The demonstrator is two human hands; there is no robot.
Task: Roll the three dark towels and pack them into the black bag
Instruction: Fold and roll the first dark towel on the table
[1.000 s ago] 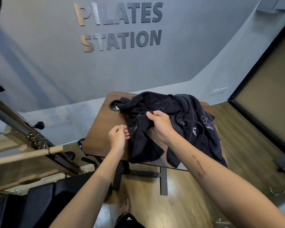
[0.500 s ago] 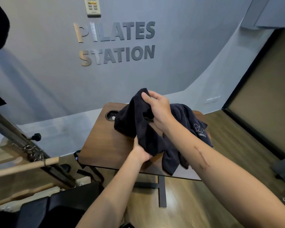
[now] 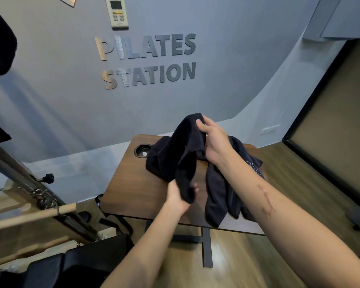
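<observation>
A dark towel (image 3: 188, 146) hangs lifted above the wooden table (image 3: 129, 183). My right hand (image 3: 213, 140) grips its upper end, and my left hand (image 3: 178, 197) holds its lower end near the table's front edge. More dark towels (image 3: 222, 196) lie in a heap on the table behind and right of my right forearm, one end drooping over the front edge. One bears pale lettering (image 3: 253, 165). No black bag can be made out for certain.
A round cable hole (image 3: 142, 150) sits at the table's back left corner. Pilates equipment with a wooden bar (image 3: 29, 217) and black padding (image 3: 75, 265) stands to the left. Wood floor (image 3: 299, 183) spreads to the right, bordered by a dark-framed panel (image 3: 341, 129).
My right hand pulled one towel up out of the heap and raised it higher. My left hand moved from the table edge to take hold of the towel's lower end.
</observation>
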